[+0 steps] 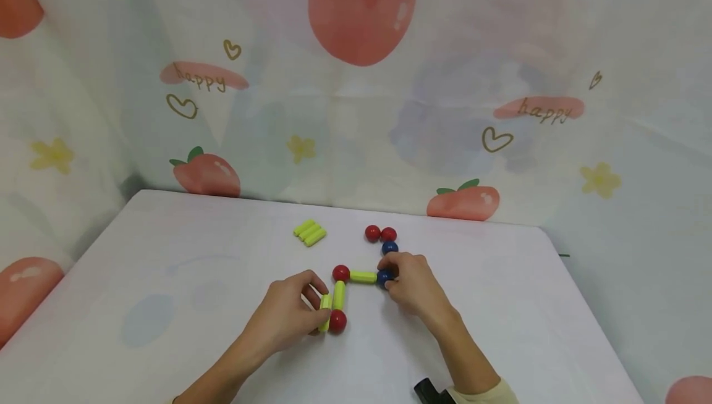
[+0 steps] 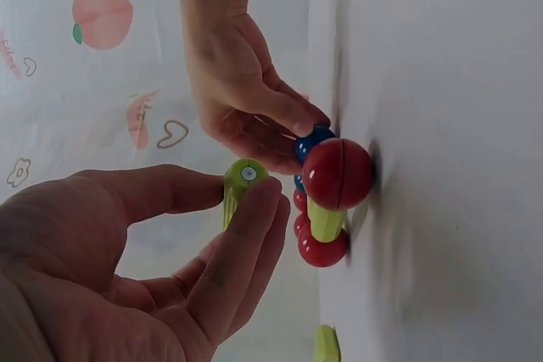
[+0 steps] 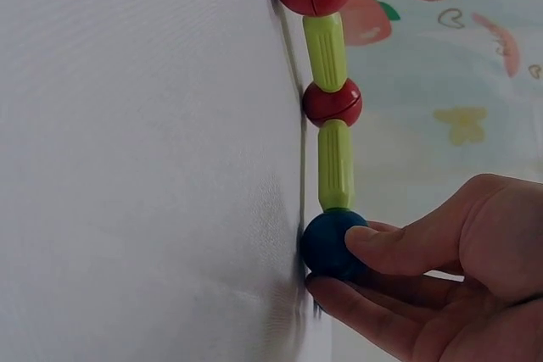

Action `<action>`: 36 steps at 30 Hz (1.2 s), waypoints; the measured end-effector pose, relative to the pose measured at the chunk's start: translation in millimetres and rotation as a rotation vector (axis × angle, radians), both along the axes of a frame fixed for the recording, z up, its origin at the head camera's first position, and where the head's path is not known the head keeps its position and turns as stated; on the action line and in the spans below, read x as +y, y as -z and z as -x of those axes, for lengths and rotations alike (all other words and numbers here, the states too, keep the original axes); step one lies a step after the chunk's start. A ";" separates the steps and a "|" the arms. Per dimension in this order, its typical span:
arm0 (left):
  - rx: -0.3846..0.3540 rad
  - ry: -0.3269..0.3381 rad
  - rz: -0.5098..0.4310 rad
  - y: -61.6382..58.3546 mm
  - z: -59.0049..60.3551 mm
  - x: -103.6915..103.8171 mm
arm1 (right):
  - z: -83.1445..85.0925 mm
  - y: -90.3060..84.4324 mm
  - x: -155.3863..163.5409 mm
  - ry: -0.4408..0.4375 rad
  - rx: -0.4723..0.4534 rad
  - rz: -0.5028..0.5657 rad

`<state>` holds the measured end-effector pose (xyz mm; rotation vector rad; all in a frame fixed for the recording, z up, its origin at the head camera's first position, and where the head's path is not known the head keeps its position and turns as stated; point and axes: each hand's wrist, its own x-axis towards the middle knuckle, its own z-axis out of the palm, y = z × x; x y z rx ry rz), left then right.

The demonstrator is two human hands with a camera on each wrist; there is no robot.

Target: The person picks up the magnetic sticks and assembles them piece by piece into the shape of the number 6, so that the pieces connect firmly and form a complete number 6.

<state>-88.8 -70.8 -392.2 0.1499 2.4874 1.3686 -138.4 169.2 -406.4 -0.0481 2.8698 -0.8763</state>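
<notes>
Head view: left hand (image 1: 286,311) pinches a loose green rod (image 1: 326,301), seemingly against the near red ball (image 1: 337,322); right hand (image 1: 414,283) pinches a blue ball (image 1: 383,278), partly covering it. Beyond, on the white table (image 1: 194,305): grouped green rods (image 1: 309,232), two far red balls (image 1: 381,234).

Left wrist view: a gap separates loose rod and near red ball; a silvery disc (image 2: 249,174) shows in the rod's end.

Right wrist view: the blue ball meets a joined rod (image 3: 336,165); the frame crops the left hand.

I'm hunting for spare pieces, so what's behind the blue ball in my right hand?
Beyond the held ball lie another blue ball and two red balls. Your right hand covers part of the space between, so anything there is hidden.
</notes>
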 end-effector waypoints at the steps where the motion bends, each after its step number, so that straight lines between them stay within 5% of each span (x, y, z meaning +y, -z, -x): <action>1: -0.006 -0.001 -0.014 1.3 -3.4 -0.4 | -0.2 0.3 -0.4 -0.001 -0.003 0.001; 9: -0.026 0.000 -0.069 10.0 -19.0 2.1 | 1.2 0.5 -1.4 -0.010 0.009 -0.014; 17: -0.092 0.017 -0.055 12.9 -22.3 8.2 | 4.5 -1.4 -1.0 -0.004 0.008 -0.023; 36: -0.115 0.091 -0.024 29.2 -27.9 16.6 | 4.3 -1.2 -0.4 -0.003 -0.020 -0.026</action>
